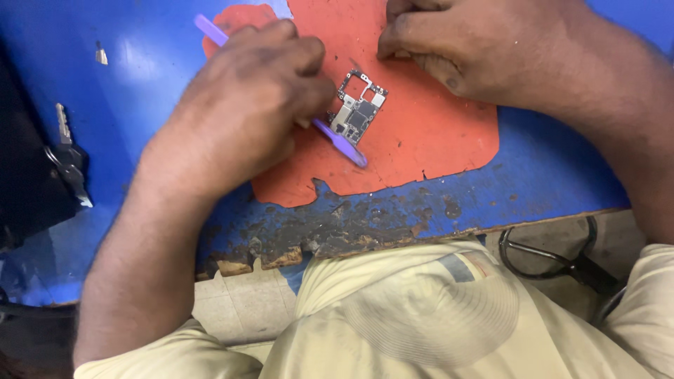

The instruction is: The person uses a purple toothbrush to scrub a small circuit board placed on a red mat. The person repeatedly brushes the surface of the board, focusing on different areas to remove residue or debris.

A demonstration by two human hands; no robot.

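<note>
L hand (253, 105) grips a purple plastic pry tool (342, 142), tip just beside the phone circuit board (358, 109) lying mid orange mat (435, 133). R hand (456, 45) curled, fingertips pressing mat at far edge; can't tell if holding anything.

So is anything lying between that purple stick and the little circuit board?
Nothing visible. The left hand holds the purple stick with its flat end right against the circuit board on the orange mat.
</note>
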